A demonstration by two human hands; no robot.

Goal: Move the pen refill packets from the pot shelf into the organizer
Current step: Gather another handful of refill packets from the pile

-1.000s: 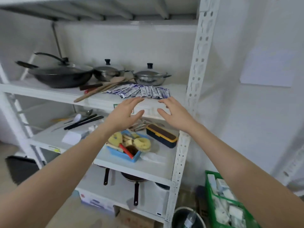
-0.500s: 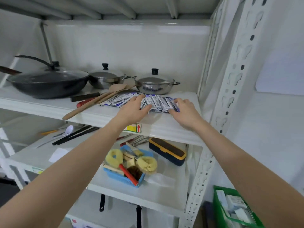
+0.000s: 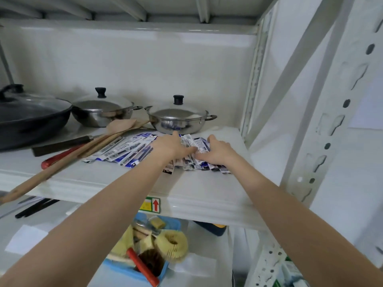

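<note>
Several blue-and-white pen refill packets [image 3: 124, 151] lie fanned out on the white pot shelf [image 3: 196, 189], in front of a lidded steel pot [image 3: 178, 119]. My left hand [image 3: 170, 147] is on the middle of the fan, thumb pointing away and fingers reaching right. My right hand [image 3: 219, 152] covers the right end, with its thumb behind the packets and its fingers curled at the front. The two hands nearly touch and bunch a few raised packets between them. On the shelf below, a navy box with a yellow rim [image 3: 215, 229] peeks out.
A second steel pot [image 3: 101, 110] and a black lidded wok [image 3: 31, 117] stand at the left. Wooden spatulas [image 3: 83, 148] and a red-handled tool [image 3: 56, 158] lie beside the packets. A blue tray of brushes [image 3: 174, 223] sits below. The perforated upright [image 3: 323, 121] rises close on the right.
Both hands reached up from below the shelf edge onto the packets, then drew together, lifting a few packets between them. The camera has come closer to the shelf.
</note>
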